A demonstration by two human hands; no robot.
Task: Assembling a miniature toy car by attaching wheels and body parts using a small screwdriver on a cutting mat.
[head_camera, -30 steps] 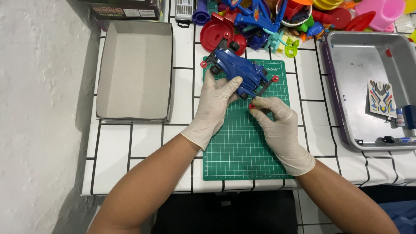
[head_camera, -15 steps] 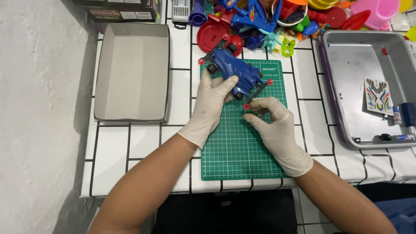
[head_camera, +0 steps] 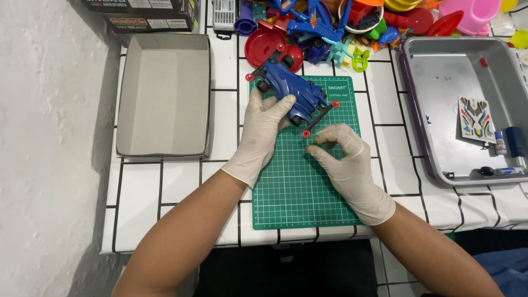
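Note:
A blue toy race car [head_camera: 290,88] with black wheels and small red rollers lies on a green cutting mat [head_camera: 300,181]. My left hand [head_camera: 261,132], in a white glove, rests against the car's near side and steadies it. My gloved right hand [head_camera: 346,159] sits on the mat just below the car's front bumper. Its fingertips are pinched together close to a red roller [head_camera: 306,133] at the bumper's end. Whether they hold a small part cannot be made out.
An open grey cardboard box [head_camera: 165,96] lies to the left. A metal tray [head_camera: 467,110] at the right holds a sticker sheet [head_camera: 476,119] and small bottles. A heap of coloured plastic toys [head_camera: 341,27] lies behind the mat. A white wall runs along the left.
The car has turned slightly under my left hand. My right hand has shifted a little along the bumper toward the red roller.

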